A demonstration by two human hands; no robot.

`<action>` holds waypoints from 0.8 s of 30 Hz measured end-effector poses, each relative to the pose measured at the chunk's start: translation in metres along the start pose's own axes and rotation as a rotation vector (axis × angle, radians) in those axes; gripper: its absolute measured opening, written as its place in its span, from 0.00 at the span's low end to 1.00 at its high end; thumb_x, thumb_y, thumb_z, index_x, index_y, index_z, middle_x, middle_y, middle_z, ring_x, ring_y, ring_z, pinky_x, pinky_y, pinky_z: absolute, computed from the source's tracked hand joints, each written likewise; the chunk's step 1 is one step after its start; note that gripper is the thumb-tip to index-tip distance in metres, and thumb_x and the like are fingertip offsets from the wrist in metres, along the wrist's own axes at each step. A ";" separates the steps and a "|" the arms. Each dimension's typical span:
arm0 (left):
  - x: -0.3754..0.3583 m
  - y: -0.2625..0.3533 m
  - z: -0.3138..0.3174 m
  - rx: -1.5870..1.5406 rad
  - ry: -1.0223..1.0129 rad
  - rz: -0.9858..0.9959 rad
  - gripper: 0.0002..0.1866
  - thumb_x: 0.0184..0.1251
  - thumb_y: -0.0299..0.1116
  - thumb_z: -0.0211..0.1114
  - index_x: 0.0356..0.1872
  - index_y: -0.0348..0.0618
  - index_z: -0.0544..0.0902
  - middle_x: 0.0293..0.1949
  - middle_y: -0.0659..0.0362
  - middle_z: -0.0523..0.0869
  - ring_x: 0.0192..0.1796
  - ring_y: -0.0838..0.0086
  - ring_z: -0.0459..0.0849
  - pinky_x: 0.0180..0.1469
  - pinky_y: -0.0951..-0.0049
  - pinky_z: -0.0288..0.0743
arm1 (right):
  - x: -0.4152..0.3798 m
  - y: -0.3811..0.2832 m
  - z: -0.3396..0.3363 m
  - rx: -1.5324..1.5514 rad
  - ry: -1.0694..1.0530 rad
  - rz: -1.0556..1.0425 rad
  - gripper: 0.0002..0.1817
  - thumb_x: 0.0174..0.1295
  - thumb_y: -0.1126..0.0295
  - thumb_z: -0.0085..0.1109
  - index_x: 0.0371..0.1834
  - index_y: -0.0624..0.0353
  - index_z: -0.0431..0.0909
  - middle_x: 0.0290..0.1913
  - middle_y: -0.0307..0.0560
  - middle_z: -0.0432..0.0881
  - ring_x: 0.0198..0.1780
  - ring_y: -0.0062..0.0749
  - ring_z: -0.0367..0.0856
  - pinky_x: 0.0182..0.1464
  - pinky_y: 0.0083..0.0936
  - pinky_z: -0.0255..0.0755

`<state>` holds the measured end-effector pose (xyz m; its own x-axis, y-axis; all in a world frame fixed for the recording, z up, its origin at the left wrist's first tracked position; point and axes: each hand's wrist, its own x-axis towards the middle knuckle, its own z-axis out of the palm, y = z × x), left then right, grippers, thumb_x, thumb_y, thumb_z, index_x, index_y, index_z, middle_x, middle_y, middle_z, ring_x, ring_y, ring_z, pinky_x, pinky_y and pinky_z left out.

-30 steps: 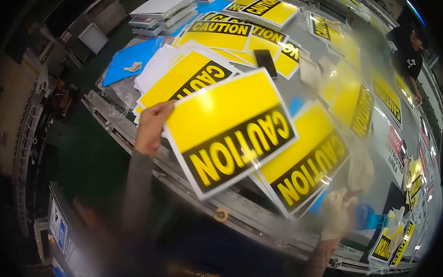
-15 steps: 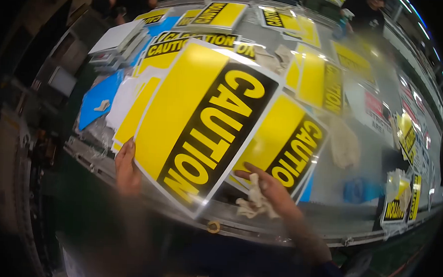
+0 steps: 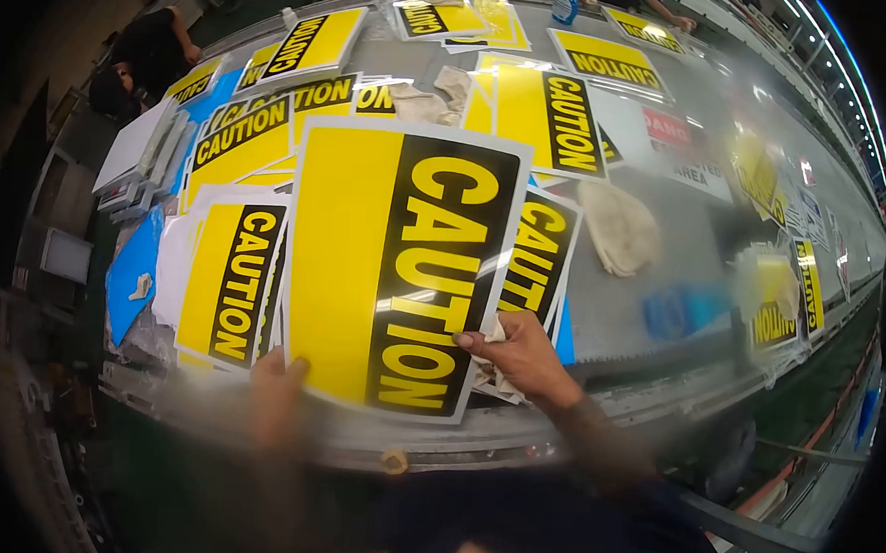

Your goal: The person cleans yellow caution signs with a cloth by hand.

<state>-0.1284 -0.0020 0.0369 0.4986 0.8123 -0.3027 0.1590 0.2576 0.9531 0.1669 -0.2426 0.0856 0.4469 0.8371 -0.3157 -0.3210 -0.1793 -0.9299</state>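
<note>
A large yellow and black caution sign point(image 3: 349, 262) is held up, slightly tilted, in front of me. My left hand point(image 3: 279, 393), somewhat blurred, grips its lower left corner with the thumb on the face. At the right edge my right hand point(image 3: 521, 359) pinches the sign, thumb in front, with a whitish rag point(image 3: 497, 331) bunched in the fingers. Behind the sign, partly covered, lies another caution sign point(image 3: 543, 244) on the right. To the left is a stack of smaller caution signs point(image 3: 212, 284).
More caution signs point(image 3: 320, 45) cover the far table. A beige cloth point(image 3: 618, 228) lies on the grey tabletop point(image 3: 600, 330). White blocks point(image 3: 134, 150) are stacked at left. A blue bottle point(image 3: 566, 3) stands at the back. Other people point(image 3: 154, 51) are across the table.
The large sign has turned more upright in my hands. My right hand has closed on its right edge, with the rag still in it. My view has shifted to the right.
</note>
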 end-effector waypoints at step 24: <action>-0.021 0.015 0.075 0.275 0.397 0.343 0.21 0.72 0.18 0.78 0.63 0.31 0.85 0.55 0.56 0.91 0.58 0.70 0.90 0.62 0.69 0.83 | -0.009 0.024 -0.020 0.224 0.309 0.141 0.21 0.83 0.48 0.69 0.51 0.57 0.86 0.34 0.33 0.85 0.26 0.17 0.81 0.28 0.18 0.77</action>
<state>-0.0723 -0.0547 0.0573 0.2118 0.9725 0.0969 0.2869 -0.1567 0.9451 0.1722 -0.2648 0.0624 0.6045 0.6111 -0.5111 -0.5558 -0.1360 -0.8201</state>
